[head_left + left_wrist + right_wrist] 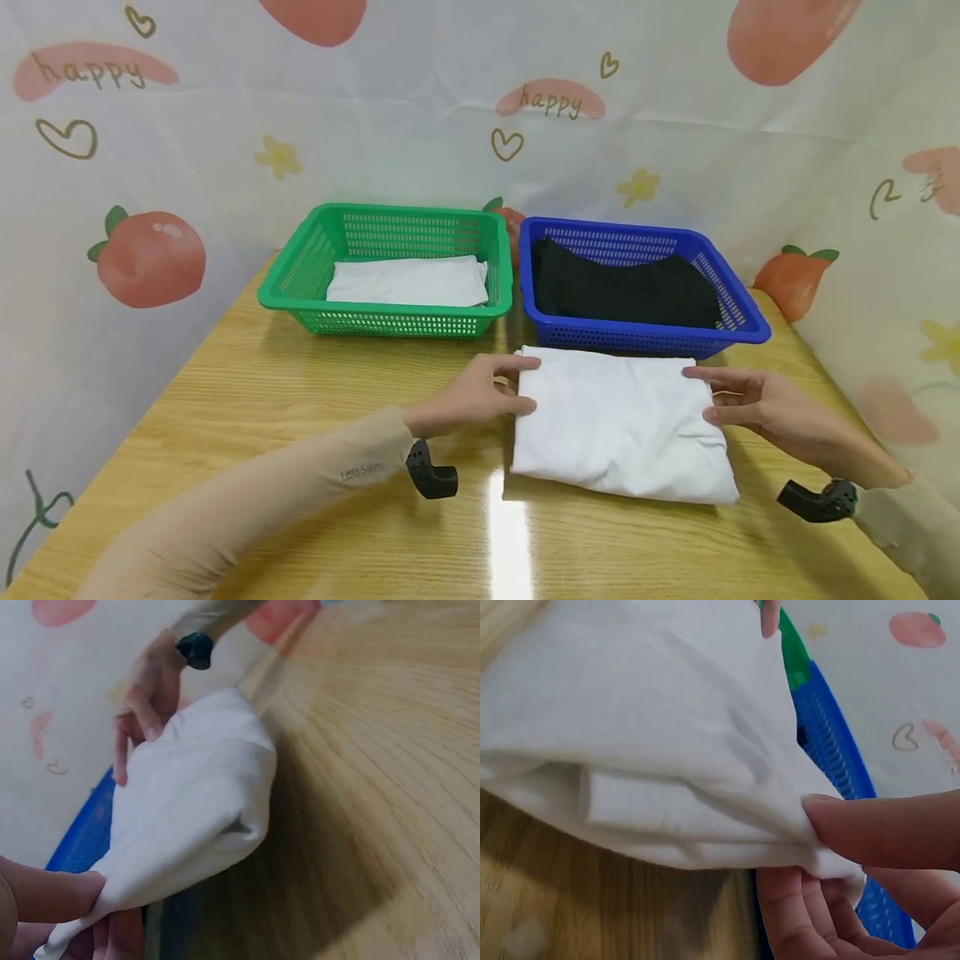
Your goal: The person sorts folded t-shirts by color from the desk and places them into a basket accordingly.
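A folded white cloth garment point(622, 425) is held flat between both hands in front of the blue basket; its exact kind does not show. At its left side, my left hand point(480, 392) pinches the far corner, thumb on top and fingers beneath in the left wrist view. The opposite side is pinched by my right hand point(765, 408), again with the thumb point(885, 829) above and fingers below. Loose layers of the white garment point(652, 802) show along its edge in the right wrist view. Its near part looks raised from the wooden table point(375, 787), over a shadow.
A green basket point(390, 320) at the back left contains folded white cloth point(408, 282). Beside it on the right, a blue basket point(637, 332) holds black cloth point(622, 287). A printed white sheet point(420, 125) hangs behind the table and along its right side.
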### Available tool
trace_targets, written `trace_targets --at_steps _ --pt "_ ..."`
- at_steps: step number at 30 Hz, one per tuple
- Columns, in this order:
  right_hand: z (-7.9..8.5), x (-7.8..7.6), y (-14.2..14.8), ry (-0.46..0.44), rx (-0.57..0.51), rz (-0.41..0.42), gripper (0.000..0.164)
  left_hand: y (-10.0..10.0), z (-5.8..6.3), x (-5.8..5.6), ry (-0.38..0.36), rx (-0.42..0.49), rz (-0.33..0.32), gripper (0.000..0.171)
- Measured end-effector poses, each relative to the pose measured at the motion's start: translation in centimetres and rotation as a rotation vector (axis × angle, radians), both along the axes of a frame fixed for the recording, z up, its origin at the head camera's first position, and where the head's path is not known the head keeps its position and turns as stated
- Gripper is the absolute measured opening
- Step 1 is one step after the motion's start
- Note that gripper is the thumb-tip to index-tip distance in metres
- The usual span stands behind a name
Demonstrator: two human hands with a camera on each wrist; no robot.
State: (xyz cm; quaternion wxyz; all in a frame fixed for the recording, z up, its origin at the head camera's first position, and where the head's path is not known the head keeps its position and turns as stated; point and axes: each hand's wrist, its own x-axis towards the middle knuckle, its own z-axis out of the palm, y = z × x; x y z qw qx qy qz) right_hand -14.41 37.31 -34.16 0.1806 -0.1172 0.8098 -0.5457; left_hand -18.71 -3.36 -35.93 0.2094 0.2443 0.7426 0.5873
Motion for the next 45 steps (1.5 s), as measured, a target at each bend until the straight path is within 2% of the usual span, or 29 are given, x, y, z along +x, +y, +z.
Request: trace_targets --at_steps 3,11,18,23,29,36,42,45 --pt "0.6 0.0 -1.0 -0.003 -0.004 -0.014 0.056 -1.1 0.5 0.1 0.013 0.014 0.002 0.058" --pt "1.6 -0.3 -3.6 -0.001 -0.054 -0.011 0.056 -3.5 1.5 0.9 -0.053 0.082 0.035 0.058" --pt "2.3 0.0 -6.3 0.032 -0.137 0.007 0.057 -6.5 2.3 1.7 -0.015 0.129 0.039 0.058" --pt "3.1 -0.7 -8.3 0.064 -0.191 0.03 0.056 -8.9 3.2 1.7 0.011 0.128 0.064 0.058" --pt "4.3 -1.8 -11.0 0.061 -0.186 0.024 0.058 -11.4 4.2 1.2 0.051 0.082 0.108 0.057" --pt "6.3 -3.8 -14.5 0.036 -0.254 0.003 0.059 -14.7 5.7 0.0 0.116 0.034 0.136 0.059" --pt "8.3 -5.9 -17.2 0.023 -0.316 0.002 0.059 -16.9 7.0 -1.6 0.107 0.116 0.179 0.059" --pt "9.0 -7.2 -18.7 0.014 -0.35 0.016 0.058 -17.8 7.7 -2.4 0.115 0.111 0.225 0.059"
